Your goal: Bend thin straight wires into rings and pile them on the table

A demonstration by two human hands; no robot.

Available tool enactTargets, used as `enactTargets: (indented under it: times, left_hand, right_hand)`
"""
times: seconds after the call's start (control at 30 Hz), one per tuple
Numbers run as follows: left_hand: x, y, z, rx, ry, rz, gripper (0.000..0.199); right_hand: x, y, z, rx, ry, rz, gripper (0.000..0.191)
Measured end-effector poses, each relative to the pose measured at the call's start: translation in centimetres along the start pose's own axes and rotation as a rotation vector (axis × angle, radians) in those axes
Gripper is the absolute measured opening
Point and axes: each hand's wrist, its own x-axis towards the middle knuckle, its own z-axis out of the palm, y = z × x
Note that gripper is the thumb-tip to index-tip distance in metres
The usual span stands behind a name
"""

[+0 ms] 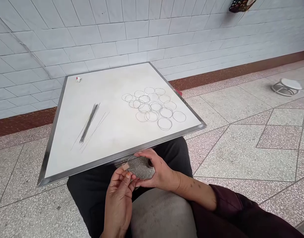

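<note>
Just in front of the table's near edge, my left hand [119, 195] pinches a thin wire ring [130, 158] between thumb and fingers. A small beige strip [125, 166] shows at a fingertip of that hand; it looks like tape. My right hand [160, 170] curves around the ring's far side, its thumb and fingers touching the wire at the top and bottom. On the white table [109, 86] lies a cluster of wire rings [152, 106], many overlapping. Left of them rests a bundle of straight wires [89, 124], with a few loose ones beside it.
A small white and red object [78, 79] sits at the table's far left corner. Behind the table stands a white tiled wall [112, 32]. On the speckled floor at the right is a low white stool [287, 86]. A dark patterned item [241, 5] hangs top right.
</note>
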Motion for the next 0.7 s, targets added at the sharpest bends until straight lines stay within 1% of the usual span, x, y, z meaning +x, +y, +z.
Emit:
enactTargets:
  times: [0.2,0.43,0.7]
  left_hand:
    - [-0.07,0.40,0.07,-0.037,-0.010,-0.043,0.029]
    - [0.03,0.81,0.17,-0.096,0.009,-0.103,0.035]
    - [0.01,0.63,-0.26,-0.104,-0.005,-0.144,0.032]
  right_hand:
    - [0.24,0.06,0.01,-0.021,0.013,0.004,0.088]
    - [0.24,0.14,0.03,-0.040,0.003,0.010,0.088]
    - [0.26,0.27,0.05,-0.047,0.015,0.006,0.090]
